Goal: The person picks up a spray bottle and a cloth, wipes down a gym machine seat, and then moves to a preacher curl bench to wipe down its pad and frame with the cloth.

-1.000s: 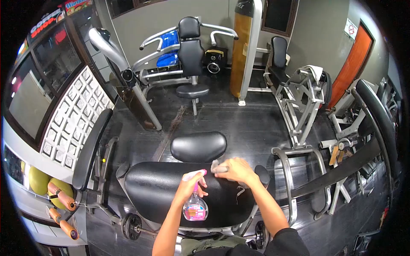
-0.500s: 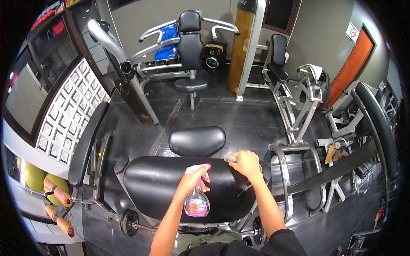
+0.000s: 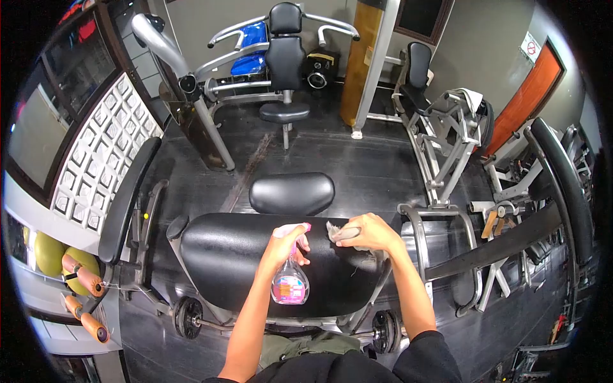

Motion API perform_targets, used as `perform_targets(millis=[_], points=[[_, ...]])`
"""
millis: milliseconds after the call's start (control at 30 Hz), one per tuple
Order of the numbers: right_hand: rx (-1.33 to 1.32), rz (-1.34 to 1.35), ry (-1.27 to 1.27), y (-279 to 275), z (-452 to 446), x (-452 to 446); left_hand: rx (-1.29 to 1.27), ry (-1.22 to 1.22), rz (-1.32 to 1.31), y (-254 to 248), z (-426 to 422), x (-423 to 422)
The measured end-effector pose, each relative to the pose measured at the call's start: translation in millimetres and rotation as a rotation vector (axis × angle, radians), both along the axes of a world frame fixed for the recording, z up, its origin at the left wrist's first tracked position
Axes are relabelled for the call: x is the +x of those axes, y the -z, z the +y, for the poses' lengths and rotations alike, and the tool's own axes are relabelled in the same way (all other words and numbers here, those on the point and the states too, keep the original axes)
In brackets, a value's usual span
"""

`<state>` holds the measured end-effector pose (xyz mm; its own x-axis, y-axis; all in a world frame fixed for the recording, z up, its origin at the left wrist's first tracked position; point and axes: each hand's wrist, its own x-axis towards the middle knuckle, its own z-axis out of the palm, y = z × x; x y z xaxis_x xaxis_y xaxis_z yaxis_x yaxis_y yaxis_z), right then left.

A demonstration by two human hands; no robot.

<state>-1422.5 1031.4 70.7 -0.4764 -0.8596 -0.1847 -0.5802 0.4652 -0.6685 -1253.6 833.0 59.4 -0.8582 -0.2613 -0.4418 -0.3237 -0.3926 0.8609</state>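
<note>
My left hand (image 3: 285, 247) is wrapped round the neck of a clear spray bottle (image 3: 290, 285) with a pink trigger and a colourful label. The bottle hangs upright over a broad black padded bench (image 3: 223, 262). Closed over a greyish cloth (image 3: 334, 232), my right hand (image 3: 371, 231) is at the bench's right part. Some of the cloth sticks out left of the fingers, and more shows below the palm. Just beyond the bench lies a smaller black pad (image 3: 292, 193).
A barbell with black plates (image 3: 188, 317) lies low in front of the bench. A seated press machine (image 3: 285, 64) stands ahead. Metal frames (image 3: 421, 249) flank the right, and a long black pad (image 3: 129, 201) stands at left. Dumbbell-like orange cylinders (image 3: 94, 329) appear lower left.
My right hand has turned and shifted a little left along the bench, so more of the cloth shows. The left hand still holds the bottle. The whole view has moved slightly.
</note>
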Motion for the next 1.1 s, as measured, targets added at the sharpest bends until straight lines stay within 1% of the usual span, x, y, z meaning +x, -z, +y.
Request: perform_targets(millis=[33,100,167,200,233,300,367,433,467,500,533,567,633,700,767,833,900,933,1000,1033,1100], points=[[-0.057,0.033,-0.073,-1,6,-2,-0.005,-0.007,0.005,-1,0,0],[-0.106,0.046,-0.067,-4,14,-4,-0.004,0.0,0.006,5,-2,-1],[0.062,0.14,0.129,-16,17,-4,-0.031,-0.011,0.002,6,-1,0],[0.096,0.253,0.192,-12,14,-7,-0.033,-0.006,0.002,5,0,0],[0.146,0.251,0.228,-18,6,-7,-0.02,-0.035,0.013,2,1,1],[0.107,0.412,0.319,11,-4,-14,-0.011,-0.055,0.027,1,2,2],[0.073,0.407,0.313,26,-10,-18,-0.034,-0.087,0.029,2,1,1],[0.04,0.399,0.303,25,-8,-16,-0.055,-0.083,0.024,1,1,0],[-0.016,0.367,0.219,24,-3,-13,-0.076,-0.068,0.025,5,-1,1],[-0.073,0.335,0.134,18,3,-8,-0.097,-0.053,0.026,8,-2,1],[-0.092,0.29,0.102,0,11,4,-0.1,-0.059,0.035,7,-1,1],[-0.091,0.291,0.102,-10,19,10,-0.099,-0.059,0.035,7,-1,2],[-0.055,0.194,0.047,-19,36,15,-0.104,-0.08,0.022,5,0,1],[-0.071,0.223,0.068,-21,42,14,-0.088,-0.111,0.027,1,1,1],[0.018,0.294,0.235,-28,42,13,-0.095,-0.107,0.014,-1,2,1],[-0.014,0.292,0.261,-7,33,-3,-0.105,-0.097,0.004,-1,2,0],[0.014,0.4,0.354,13,18,-16,-0.117,-0.089,-0.01,-1,3,-1],[-0.025,0.449,0.386,21,12,-16,-0.131,-0.074,-0.004,0,5,1],[0.006,0.416,0.395,27,12,-18,-0.165,-0.061,-0.019,-2,13,2],[0.042,0.383,0.406,26,12,-18,-0.125,-0.055,-0.016,-2,19,3],[0.016,0.381,0.372,21,22,-14,-0.126,-0.004,-0.007,5,32,3]])
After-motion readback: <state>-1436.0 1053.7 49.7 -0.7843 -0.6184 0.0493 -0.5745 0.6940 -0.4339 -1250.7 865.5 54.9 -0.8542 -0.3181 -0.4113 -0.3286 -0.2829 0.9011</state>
